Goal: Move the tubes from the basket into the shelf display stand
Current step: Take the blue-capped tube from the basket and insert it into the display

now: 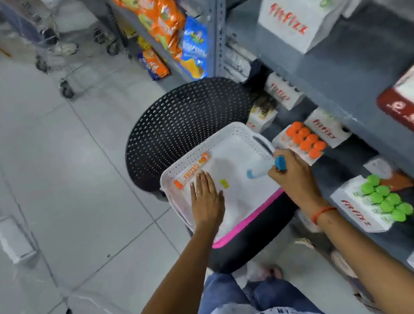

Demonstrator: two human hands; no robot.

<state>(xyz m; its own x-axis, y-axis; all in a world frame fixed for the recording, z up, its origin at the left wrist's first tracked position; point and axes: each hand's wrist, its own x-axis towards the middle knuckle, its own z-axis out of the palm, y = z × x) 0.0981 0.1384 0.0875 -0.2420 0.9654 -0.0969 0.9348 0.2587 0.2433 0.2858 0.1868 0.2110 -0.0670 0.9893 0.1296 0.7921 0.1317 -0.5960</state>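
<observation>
A white perforated basket [239,132] rests on a black chair seat. One orange-capped tube [192,170] lies along the basket's left wall. My left hand [206,196] lies flat and open on the basket floor, just below that tube. My right hand [291,174] is closed around a blue-capped tube [262,169] at the basket's right edge. On the grey shelf to the right, a white display stand [281,137] holds several orange-capped tubes [306,142]. Another stand [358,216] nearer me holds green-capped tubes.
The black perforated chair back [183,123] rises behind the basket. A small yellow piece [224,183] lies on the basket floor. The grey shelf [364,78] carries more white display boxes. Snack bags [156,18] fill the far shelving. A wheeled trolley [65,88] stands on the tiled floor.
</observation>
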